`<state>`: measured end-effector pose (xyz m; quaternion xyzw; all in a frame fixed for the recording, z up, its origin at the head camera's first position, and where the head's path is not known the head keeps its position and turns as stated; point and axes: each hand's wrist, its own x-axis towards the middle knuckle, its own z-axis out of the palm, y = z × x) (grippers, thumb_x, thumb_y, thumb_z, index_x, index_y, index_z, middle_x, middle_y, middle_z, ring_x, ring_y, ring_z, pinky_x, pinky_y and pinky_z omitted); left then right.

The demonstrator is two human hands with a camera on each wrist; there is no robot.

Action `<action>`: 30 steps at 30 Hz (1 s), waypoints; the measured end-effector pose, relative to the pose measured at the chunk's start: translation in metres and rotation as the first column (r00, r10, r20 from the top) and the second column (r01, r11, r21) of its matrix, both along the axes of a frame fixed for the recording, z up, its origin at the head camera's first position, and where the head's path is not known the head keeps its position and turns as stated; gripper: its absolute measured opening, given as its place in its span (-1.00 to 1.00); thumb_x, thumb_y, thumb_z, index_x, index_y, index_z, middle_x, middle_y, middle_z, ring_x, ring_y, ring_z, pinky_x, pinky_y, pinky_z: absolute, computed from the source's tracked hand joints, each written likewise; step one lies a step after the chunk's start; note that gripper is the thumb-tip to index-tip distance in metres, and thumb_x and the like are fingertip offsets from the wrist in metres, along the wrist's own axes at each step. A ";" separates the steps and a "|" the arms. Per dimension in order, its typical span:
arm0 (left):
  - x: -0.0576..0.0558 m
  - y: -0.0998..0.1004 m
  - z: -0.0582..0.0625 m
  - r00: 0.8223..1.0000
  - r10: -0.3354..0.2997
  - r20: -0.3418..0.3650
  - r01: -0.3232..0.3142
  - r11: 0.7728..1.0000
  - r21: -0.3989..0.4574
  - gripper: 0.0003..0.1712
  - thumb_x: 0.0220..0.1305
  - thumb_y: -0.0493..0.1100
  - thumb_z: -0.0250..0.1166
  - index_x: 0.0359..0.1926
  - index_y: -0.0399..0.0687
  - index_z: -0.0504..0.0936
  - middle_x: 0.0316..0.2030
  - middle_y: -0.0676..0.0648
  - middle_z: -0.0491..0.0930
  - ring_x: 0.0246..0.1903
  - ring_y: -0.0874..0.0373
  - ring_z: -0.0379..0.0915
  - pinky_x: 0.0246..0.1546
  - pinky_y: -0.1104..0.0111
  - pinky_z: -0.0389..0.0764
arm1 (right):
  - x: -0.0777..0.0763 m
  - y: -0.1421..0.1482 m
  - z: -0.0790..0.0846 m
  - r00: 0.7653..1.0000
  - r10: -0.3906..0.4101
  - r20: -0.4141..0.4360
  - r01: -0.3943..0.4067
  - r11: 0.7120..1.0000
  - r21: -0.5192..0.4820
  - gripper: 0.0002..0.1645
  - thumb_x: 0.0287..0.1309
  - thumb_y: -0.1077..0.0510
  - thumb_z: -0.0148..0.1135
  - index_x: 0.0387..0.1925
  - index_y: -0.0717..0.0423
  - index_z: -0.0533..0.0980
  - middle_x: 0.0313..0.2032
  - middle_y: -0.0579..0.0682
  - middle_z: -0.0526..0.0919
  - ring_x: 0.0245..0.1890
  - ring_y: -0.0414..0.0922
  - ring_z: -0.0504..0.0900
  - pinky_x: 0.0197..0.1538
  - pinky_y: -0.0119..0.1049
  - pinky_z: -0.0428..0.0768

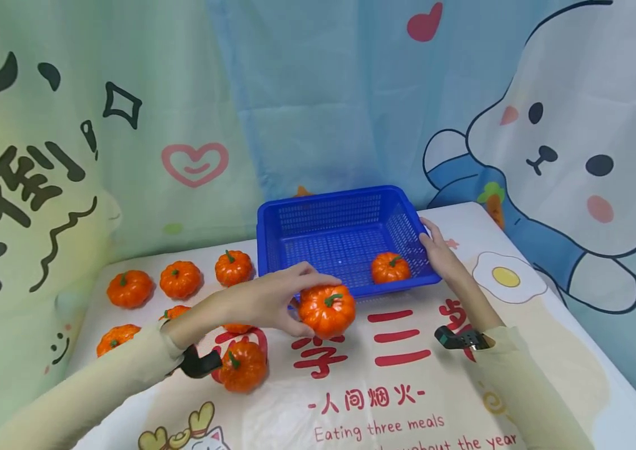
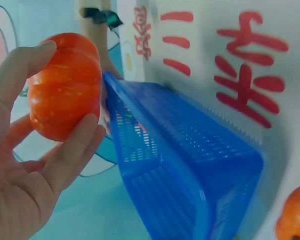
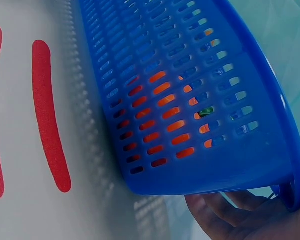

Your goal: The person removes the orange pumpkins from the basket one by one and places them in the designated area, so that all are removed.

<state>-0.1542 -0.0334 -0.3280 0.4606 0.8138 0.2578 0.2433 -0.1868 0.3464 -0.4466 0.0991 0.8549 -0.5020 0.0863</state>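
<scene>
My left hand [image 1: 278, 299] grips a small orange pumpkin [image 1: 327, 314] with a green stem, just in front of the blue plastic basket [image 1: 269, 247]. In the left wrist view, thumb and fingers curl round this pumpkin [image 2: 67, 90], clear of the basket's rim. My right hand [image 1: 440, 255] holds the basket's right end; in the right wrist view, its fingers [image 3: 222, 210] reach round the end below the rim. Another pumpkin [image 1: 390, 267] lies inside the basket near its right front corner, and its orange shows through the wall slots.
Several pumpkins stand on the table to the left, among them one at the far left [image 1: 130, 289], one beside the basket [image 1: 233, 267] and one near my left wrist [image 1: 243, 366]. My left forearm partly hides others. A printed curtain hangs behind the table.
</scene>
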 end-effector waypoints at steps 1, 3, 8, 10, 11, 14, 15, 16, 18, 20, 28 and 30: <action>0.006 -0.006 0.000 1.000 0.011 0.008 -0.011 1.000 0.007 -0.12 0.07 -0.06 0.45 0.39 0.37 0.26 0.11 0.04 0.36 0.03 0.20 0.44 -0.08 0.45 0.63 | 0.000 0.000 0.000 1.000 0.000 -0.001 0.000 1.000 0.003 -0.30 0.50 -0.14 -0.51 0.53 -0.23 -0.40 0.53 0.25 -0.20 0.50 0.32 -0.15 0.41 0.43 -0.15; 0.018 -0.018 -0.001 0.999 0.044 0.013 -0.044 0.999 0.009 -0.11 0.06 -0.08 0.46 0.40 0.37 0.26 0.10 0.06 0.36 0.00 0.23 0.47 -0.10 0.51 0.61 | 0.000 0.000 0.001 1.000 0.001 -0.003 -0.001 1.000 0.006 -0.30 0.50 -0.14 -0.51 0.53 -0.22 -0.41 0.53 0.25 -0.21 0.50 0.32 -0.16 0.41 0.43 -0.15; 0.045 -0.054 -0.015 0.985 0.169 -0.021 -0.168 0.985 0.024 -0.10 0.06 -0.06 0.47 0.40 0.39 0.26 0.15 0.05 0.37 0.00 0.20 0.50 -0.06 0.43 0.65 | 0.001 -0.002 -0.001 1.000 0.007 -0.010 -0.007 1.000 -0.006 -0.30 0.50 -0.14 -0.51 0.53 -0.21 -0.41 0.53 0.25 -0.22 0.50 0.33 -0.16 0.40 0.44 -0.15; 0.058 -0.071 -0.023 0.968 0.247 -0.033 -0.246 0.968 0.040 -0.10 0.05 -0.01 0.48 0.38 0.46 0.25 0.16 0.05 0.38 0.03 0.17 0.48 -0.02 0.27 0.67 | 0.002 -0.004 -0.003 1.000 0.013 -0.011 -0.014 1.000 -0.018 -0.30 0.50 -0.14 -0.50 0.53 -0.22 -0.40 0.53 0.26 -0.21 0.49 0.33 -0.15 0.41 0.43 -0.14; 0.065 -0.079 -0.027 0.956 0.289 -0.042 -0.287 0.957 0.051 -0.10 0.04 0.03 0.48 0.37 0.50 0.24 0.16 0.05 0.38 0.05 0.15 0.47 -0.01 0.19 0.67 | 0.002 -0.004 -0.004 1.000 0.018 -0.013 -0.018 1.000 -0.022 -0.30 0.50 -0.13 -0.49 0.53 -0.21 -0.39 0.52 0.26 -0.20 0.49 0.33 -0.14 0.41 0.43 -0.14; 0.086 -0.105 -0.041 0.915 0.403 -0.014 -0.400 0.912 0.086 -0.11 0.02 0.13 0.48 0.36 0.54 0.24 0.16 0.03 0.39 0.05 0.11 0.47 -0.04 0.16 0.68 | 0.003 -0.005 -0.006 1.000 0.026 -0.004 -0.026 0.999 -0.023 -0.29 0.50 -0.14 -0.50 0.53 -0.21 -0.40 0.52 0.27 -0.21 0.49 0.34 -0.14 0.40 0.44 -0.12; 0.092 -0.113 -0.046 0.903 0.430 0.005 -0.429 0.898 0.102 -0.11 0.02 0.14 0.48 0.36 0.49 0.25 0.17 0.01 0.40 0.04 0.08 0.49 -0.08 0.19 0.69 | 0.003 -0.005 -0.007 1.000 0.023 -0.002 -0.023 1.000 -0.020 -0.29 0.50 -0.15 -0.50 0.53 -0.21 -0.40 0.52 0.26 -0.21 0.49 0.34 -0.14 0.40 0.44 -0.12; 0.097 -0.120 -0.050 0.888 0.458 0.030 -0.459 0.882 0.109 -0.11 0.02 0.15 0.47 0.37 0.46 0.25 0.17 -0.01 0.39 0.03 0.06 0.50 -0.11 0.23 0.70 | 0.003 -0.005 -0.007 1.000 0.018 0.002 -0.018 1.000 -0.015 -0.29 0.50 -0.16 -0.50 0.53 -0.23 -0.41 0.53 0.26 -0.22 0.49 0.34 -0.14 0.39 0.45 -0.12; 0.104 -0.132 -0.059 0.851 0.514 0.105 -0.524 0.841 0.131 -0.10 0.01 0.10 0.49 0.37 0.36 0.27 0.20 -0.06 0.38 0.04 -0.01 0.50 -0.15 0.31 0.71 | 0.004 -0.004 -0.006 1.000 0.007 0.007 -0.007 1.000 -0.006 -0.28 0.49 -0.19 -0.51 0.52 -0.25 -0.42 0.53 0.25 -0.23 0.49 0.35 -0.15 0.38 0.47 -0.13; 0.111 -0.142 -0.067 0.783 0.587 0.205 -0.614 0.781 0.110 -0.07 -0.01 0.05 0.51 0.38 0.29 0.27 0.28 -0.11 0.32 0.08 -0.09 0.47 -0.14 0.32 0.71 | 0.003 -0.004 -0.006 1.000 -0.001 0.009 0.001 1.000 -0.002 -0.28 0.48 -0.22 -0.51 0.52 -0.27 -0.42 0.53 0.23 -0.24 0.49 0.35 -0.16 0.37 0.48 -0.14; 0.131 -0.179 -0.100 0.469 0.830 0.301 -0.843 0.522 -0.127 0.03 0.04 0.03 0.49 0.46 0.14 0.11 0.29 -0.25 0.22 0.13 -0.16 0.40 -0.08 0.21 0.70 | 0.000 -0.001 -0.004 1.000 0.004 0.011 -0.004 1.000 0.002 -0.27 0.47 -0.24 -0.51 0.51 -0.30 -0.44 0.53 0.25 -0.22 0.48 0.36 -0.11 0.37 0.47 -0.08; 0.129 -0.187 -0.106 0.464 0.852 0.242 -0.852 0.504 -0.141 0.05 0.04 0.07 0.48 0.46 0.07 0.09 0.27 -0.30 0.22 0.12 -0.20 0.39 -0.10 0.22 0.71 | 0.000 0.000 -0.003 1.000 0.004 0.011 -0.004 1.000 0.004 -0.26 0.47 -0.25 -0.52 0.51 -0.29 -0.45 0.53 0.25 -0.23 0.48 0.36 -0.13 0.37 0.48 -0.10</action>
